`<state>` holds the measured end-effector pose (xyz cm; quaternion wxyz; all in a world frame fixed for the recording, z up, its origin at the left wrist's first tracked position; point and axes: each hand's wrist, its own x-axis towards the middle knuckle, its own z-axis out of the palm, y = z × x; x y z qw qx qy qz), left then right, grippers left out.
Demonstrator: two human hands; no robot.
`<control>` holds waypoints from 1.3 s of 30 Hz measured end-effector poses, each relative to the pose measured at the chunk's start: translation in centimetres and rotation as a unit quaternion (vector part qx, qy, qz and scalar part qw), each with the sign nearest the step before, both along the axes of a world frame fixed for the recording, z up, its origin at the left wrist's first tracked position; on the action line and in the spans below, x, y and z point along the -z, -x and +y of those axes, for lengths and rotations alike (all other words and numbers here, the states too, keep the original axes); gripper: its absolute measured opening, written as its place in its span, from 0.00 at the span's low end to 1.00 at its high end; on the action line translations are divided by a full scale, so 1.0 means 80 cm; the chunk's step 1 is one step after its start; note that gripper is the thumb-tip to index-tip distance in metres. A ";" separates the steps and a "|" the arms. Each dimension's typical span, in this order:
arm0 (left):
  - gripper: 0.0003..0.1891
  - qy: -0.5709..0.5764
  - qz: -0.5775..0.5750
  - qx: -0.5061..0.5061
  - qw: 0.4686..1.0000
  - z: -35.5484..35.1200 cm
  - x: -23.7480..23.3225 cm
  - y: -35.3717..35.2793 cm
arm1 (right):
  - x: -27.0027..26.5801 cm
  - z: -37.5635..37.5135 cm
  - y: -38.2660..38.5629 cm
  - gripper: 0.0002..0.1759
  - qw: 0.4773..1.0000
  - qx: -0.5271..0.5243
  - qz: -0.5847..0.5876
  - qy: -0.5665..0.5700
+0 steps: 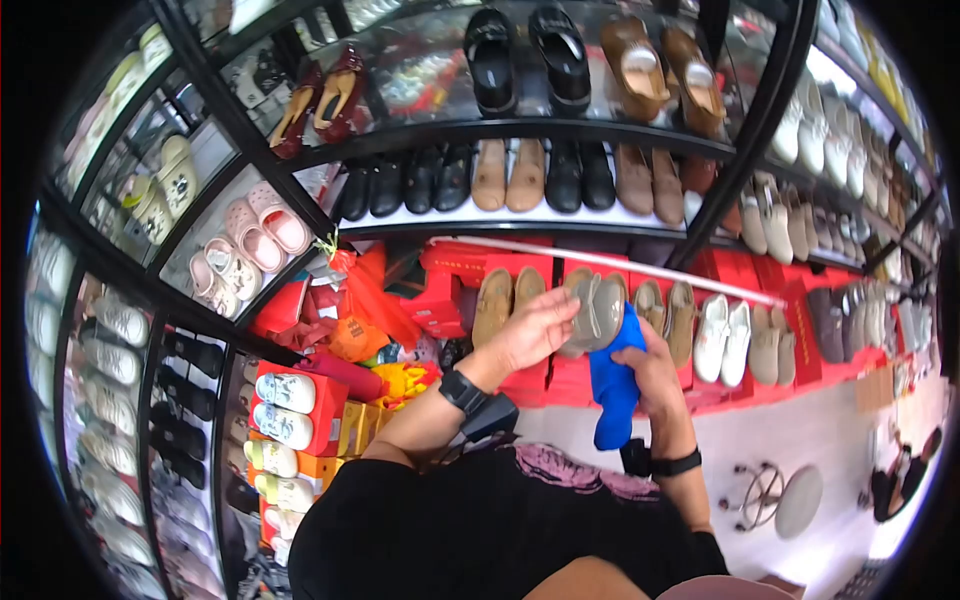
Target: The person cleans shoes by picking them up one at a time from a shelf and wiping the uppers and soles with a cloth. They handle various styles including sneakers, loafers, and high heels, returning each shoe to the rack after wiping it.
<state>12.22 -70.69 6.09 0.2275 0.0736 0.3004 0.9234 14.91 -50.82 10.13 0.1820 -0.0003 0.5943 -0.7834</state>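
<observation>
A grey shoe with a thin bow or lace [598, 312] is held up in front of me, above the red boxes. My left hand [540, 328] has its fingers closed at the left edge of this shoe; whether they pinch the edge or the lace is hard to see. From the right, my right hand [655, 372] grips a bright blue cloth [614, 385], thumb lying across it. The top of the cloth touches the shoe's lower right side, and its loose end hangs down. Part of the shoe is hidden behind the cloth.
Shoes stand in a row on red boxes [545, 388], including a white pair [722, 340]. Dark-framed shelves [520, 228] of shoes surround me. A white rod [610, 262] lies below the shelf. A stool [798, 502] stands right; a person [905, 475] is farther off.
</observation>
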 end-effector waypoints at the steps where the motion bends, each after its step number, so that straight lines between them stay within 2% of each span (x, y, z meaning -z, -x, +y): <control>1: 0.12 0.050 0.013 -0.031 0.998 0.002 -0.003 0.000 | -0.009 0.005 0.000 0.32 1.000 0.000 0.017 0.001; 3: 0.11 0.083 0.019 -0.071 0.994 0.006 -0.015 -0.004 | -0.027 0.006 -0.003 0.31 0.999 0.003 0.042 0.010; 5: 0.07 0.141 -0.027 -0.123 0.982 0.002 -0.026 -0.007 | -0.033 0.007 -0.004 0.31 0.998 0.007 0.056 0.025; 7: 0.10 0.128 -0.033 -0.148 0.980 -0.010 -0.040 -0.008 | -0.033 0.004 -0.004 0.30 0.990 -0.012 0.030 0.140; 8: 0.12 0.089 -0.045 -0.161 0.982 -0.018 -0.049 -0.008 | -0.023 0.005 0.001 0.29 0.978 -0.054 0.006 0.201; 9: 0.15 0.049 -0.058 -0.173 0.982 -0.028 -0.059 -0.008 | -0.022 0.002 0.005 0.29 0.977 -0.061 0.006 0.203; 10: 0.18 0.008 -0.061 -0.191 0.980 -0.042 -0.063 -0.003 | -0.021 -0.004 0.008 0.29 0.964 -0.099 -0.050 0.243; 11: 0.18 -0.038 -0.027 -0.180 0.983 -0.062 -0.072 0.001 | -0.020 -0.011 0.011 0.29 0.945 -0.136 -0.106 0.279; 13: 0.14 -0.156 0.064 -0.142 0.975 -0.096 -0.094 0.018 | -0.001 -0.036 0.021 0.28 0.951 -0.144 -0.097 0.256; 15: 0.13 -0.203 0.140 -0.127 0.961 -0.132 -0.115 0.053 | -0.001 -0.071 0.033 0.26 0.946 -0.194 -0.122 0.229; 17: 0.14 -0.208 0.115 -0.189 0.953 -0.149 -0.155 0.074 | 0.001 -0.115 0.052 0.24 0.943 -0.190 -0.115 0.247; 18: 0.07 -0.222 0.072 -0.240 0.942 -0.149 -0.185 0.079 | -0.003 -0.137 0.065 0.24 0.922 -0.208 -0.151 0.288; 21: 0.08 -0.253 0.081 -0.256 0.929 -0.171 -0.239 0.110 | -0.022 -0.205 0.107 0.23 0.879 -0.236 -0.203 0.361; 22: 0.10 -0.249 0.108 -0.252 0.929 -0.186 -0.244 0.128 | -0.029 -0.226 0.120 0.23 0.855 -0.250 -0.220 0.397; 24: 0.18 -0.235 0.137 -0.264 0.925 -0.213 -0.253 0.172 | -0.046 -0.260 0.147 0.23 0.850 -0.257 -0.202 0.414; 25: 0.18 -0.236 0.142 -0.256 0.926 -0.223 -0.262 0.190 | -0.057 -0.275 0.160 0.22 0.841 -0.268 -0.186 0.432; 27: 0.19 -0.244 0.116 -0.303 0.914 -0.240 -0.276 0.227 | -0.078 -0.300 0.182 0.21 0.850 -0.239 -0.167 0.438; 29: 0.20 -0.242 0.119 -0.283 0.920 -0.258 -0.287 0.264 | -0.087 -0.322 0.212 0.22 0.845 -0.246 -0.140 0.454; 31: 0.18 -0.182 0.065 -0.292 0.937 -0.268 -0.295 0.290 | -0.099 -0.336 0.233 0.20 0.853 -0.235 -0.133 0.447; 35: 0.21 -0.157 0.124 -0.265 0.943 -0.280 -0.289 0.335 | -0.116 -0.355 0.262 0.20 0.881 -0.174 -0.144 0.415; 39: 0.26 -0.127 0.118 -0.241 0.955 -0.290 -0.280 0.374 | -0.109 -0.363 0.289 0.20 0.891 -0.139 -0.133 0.412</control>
